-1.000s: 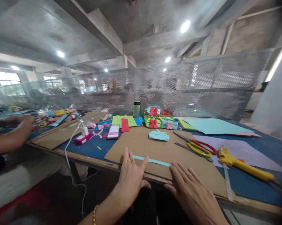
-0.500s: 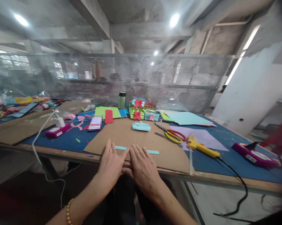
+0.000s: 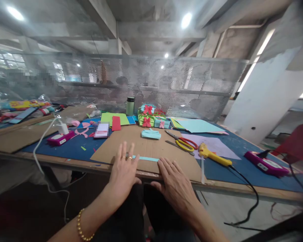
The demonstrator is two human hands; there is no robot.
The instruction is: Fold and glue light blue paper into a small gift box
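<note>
Two hands (image 3: 123, 173), one pale-blue strip (image 3: 146, 158), one glue gun (image 3: 215, 158), two purple boxes (image 3: 266, 164), one bottle (image 3: 130, 107)

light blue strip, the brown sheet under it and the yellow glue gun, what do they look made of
Light blue strip: matte paper or thin foam, flat and evenly coloured; which is unclear.
Brown sheet: seemingly matte cardboard, plain brown with faint straight lines.
Yellow glue gun: likely smooth hard plastic; rounded, evenly coloured body.
</note>
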